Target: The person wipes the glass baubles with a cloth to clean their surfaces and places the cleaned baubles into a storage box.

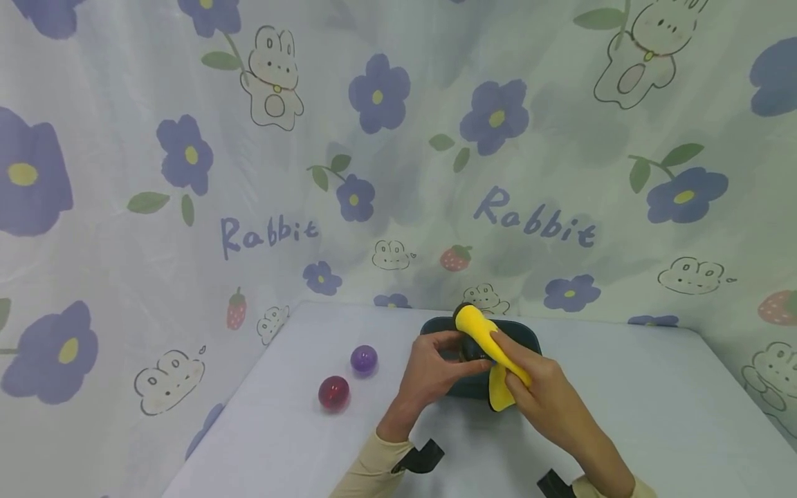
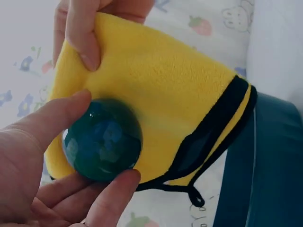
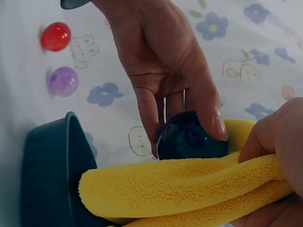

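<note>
A dark teal, glossy ball (image 2: 104, 139) sits between the thumb and fingers of my left hand (image 1: 429, 370), which holds it above the container. My right hand (image 1: 544, 387) grips a yellow cloth (image 2: 147, 71) with black edging and a small hanging loop. In the left wrist view the cloth lies right behind the ball and appears to touch it. Folds of the cloth cover the ball's lower part in the right wrist view. Beneath both hands stands a dark teal container (image 1: 526, 335), its inside mostly hidden by the hands and cloth.
On the white table (image 1: 261, 429), left of the container, lie a purple ball (image 1: 364, 360) and a red ball (image 1: 334, 394), slightly apart. A curtain (image 1: 411, 180) printed with flowers and rabbits hangs behind the table and along its left side.
</note>
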The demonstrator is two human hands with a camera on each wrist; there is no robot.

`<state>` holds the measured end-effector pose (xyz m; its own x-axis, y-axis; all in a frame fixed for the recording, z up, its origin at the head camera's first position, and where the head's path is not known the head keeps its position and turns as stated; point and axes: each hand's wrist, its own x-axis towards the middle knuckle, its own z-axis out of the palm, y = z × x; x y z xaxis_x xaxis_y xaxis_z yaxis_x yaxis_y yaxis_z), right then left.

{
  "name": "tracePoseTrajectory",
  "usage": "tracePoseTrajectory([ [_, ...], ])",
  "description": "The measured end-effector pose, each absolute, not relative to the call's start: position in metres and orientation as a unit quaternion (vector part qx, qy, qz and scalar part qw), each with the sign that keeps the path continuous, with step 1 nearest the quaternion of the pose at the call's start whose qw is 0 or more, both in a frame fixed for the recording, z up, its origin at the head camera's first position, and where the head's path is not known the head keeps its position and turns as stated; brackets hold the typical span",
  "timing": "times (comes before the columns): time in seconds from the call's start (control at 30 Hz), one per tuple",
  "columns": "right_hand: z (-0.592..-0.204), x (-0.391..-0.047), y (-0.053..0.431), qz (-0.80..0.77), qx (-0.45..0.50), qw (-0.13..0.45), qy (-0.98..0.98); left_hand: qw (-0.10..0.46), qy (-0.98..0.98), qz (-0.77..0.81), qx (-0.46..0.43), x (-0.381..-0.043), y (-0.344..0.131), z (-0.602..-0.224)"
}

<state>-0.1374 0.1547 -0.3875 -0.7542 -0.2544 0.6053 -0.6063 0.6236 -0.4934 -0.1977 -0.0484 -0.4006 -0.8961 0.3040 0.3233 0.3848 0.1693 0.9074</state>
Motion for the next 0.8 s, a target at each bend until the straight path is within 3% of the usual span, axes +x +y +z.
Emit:
tracePoseTrajectory([
  [0.23, -0.389, -0.142, 0.158, 0.353, 0.280, 0.267, -0.852, 0.010, -0.756, -0.608, -0.241, -0.195, -0.047, -0.398],
  [0.6, -0.392, -0.149, 0.168, 0.421, 0.236, 0.162, -0.860, -0.022, -0.732, -0.628, -0.263, -0.195, -0.046, -0.398],
  [0.8, -0.392, -0.151, 0.170, 0.455, 0.222, 0.134, -0.852, -0.026, -0.712, -0.649, -0.268, -0.194, -0.046, -0.395],
])
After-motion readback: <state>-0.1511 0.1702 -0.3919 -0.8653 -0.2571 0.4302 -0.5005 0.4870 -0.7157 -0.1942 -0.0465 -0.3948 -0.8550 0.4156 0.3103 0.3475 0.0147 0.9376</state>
